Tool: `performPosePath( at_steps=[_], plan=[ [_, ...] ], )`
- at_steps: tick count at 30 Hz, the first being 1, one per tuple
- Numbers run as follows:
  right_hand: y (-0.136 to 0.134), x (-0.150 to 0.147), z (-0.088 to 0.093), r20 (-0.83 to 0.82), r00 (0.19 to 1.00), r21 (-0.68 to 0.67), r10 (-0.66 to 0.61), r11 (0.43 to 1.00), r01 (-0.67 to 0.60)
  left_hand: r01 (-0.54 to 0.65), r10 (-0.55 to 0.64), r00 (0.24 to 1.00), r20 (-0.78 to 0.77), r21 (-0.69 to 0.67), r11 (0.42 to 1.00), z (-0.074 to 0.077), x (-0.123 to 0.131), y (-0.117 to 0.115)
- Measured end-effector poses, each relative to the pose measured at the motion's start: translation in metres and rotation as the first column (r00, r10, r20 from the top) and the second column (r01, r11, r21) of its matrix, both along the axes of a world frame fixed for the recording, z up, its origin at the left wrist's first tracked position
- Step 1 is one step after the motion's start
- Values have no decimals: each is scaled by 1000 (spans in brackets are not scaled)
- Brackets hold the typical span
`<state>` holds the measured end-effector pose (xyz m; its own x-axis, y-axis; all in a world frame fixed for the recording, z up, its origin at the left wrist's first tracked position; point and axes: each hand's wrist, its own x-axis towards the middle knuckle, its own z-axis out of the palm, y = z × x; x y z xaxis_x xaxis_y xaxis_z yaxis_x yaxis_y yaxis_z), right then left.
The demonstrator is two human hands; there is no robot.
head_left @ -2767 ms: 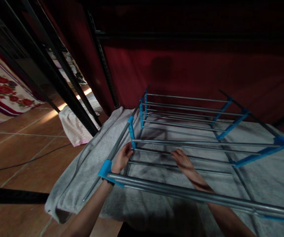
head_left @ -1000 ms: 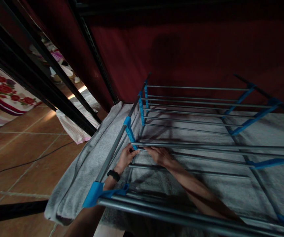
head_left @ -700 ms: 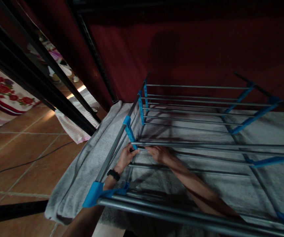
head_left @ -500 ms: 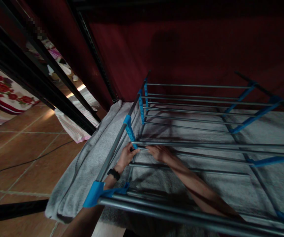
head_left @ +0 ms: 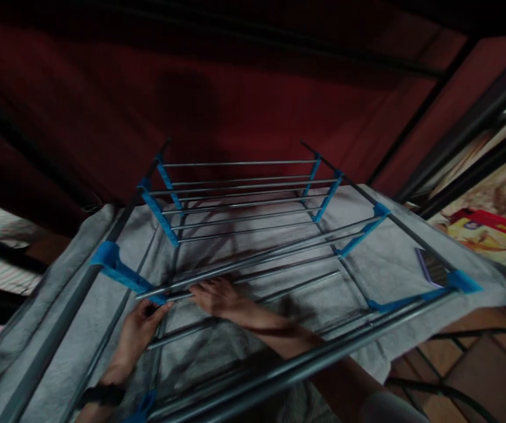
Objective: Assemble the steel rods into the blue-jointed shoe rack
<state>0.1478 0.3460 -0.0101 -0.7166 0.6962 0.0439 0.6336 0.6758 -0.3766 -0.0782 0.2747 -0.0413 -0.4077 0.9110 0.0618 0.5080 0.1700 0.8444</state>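
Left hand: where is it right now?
The left hand sits lower left in the head view, at the near end of a blue bracket on the drying rack, right hand close beside it.

No readable text, label, brand or number anywhere in view.

Rods (head_left: 244,202) grey, connectors (head_left: 116,267) bright blue; cloth (head_left: 380,258) beneath plain grey; backdrop (head_left: 235,111) dark red; my wristband (head_left: 101,395) black.
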Motion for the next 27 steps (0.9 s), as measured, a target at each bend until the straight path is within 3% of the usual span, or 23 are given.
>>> performPosePath(
  at_steps=[2, 8, 16, 22, 27],
  plan=[
    [2, 5, -7, -3, 1000, 77, 28, 997, -28, 2, -2, 1000, -7, 5, 1000, 5, 2, 0],
    [21, 7, -20, -1, 992, 68, 126, 990, -125, 7, -7, 1000, -17, -16, 1000, 17, 10, 0],
    [26, 5, -18, -11, 990, 67, 143, 988, -142, 13, -14, 1000, 4, 25, 1000, -1, 0, 4],
    [21, 4, -18, -13, 988, 79, 157, 985, -155, 12, -13, 1000, 15, 25, 1000, -1, 2, -1],
    [20, 5, -21, 0, 984, 101, 181, 979, -180, 81, -82, 996, 23, 31, 996, -4, -1, -3]
  ],
)
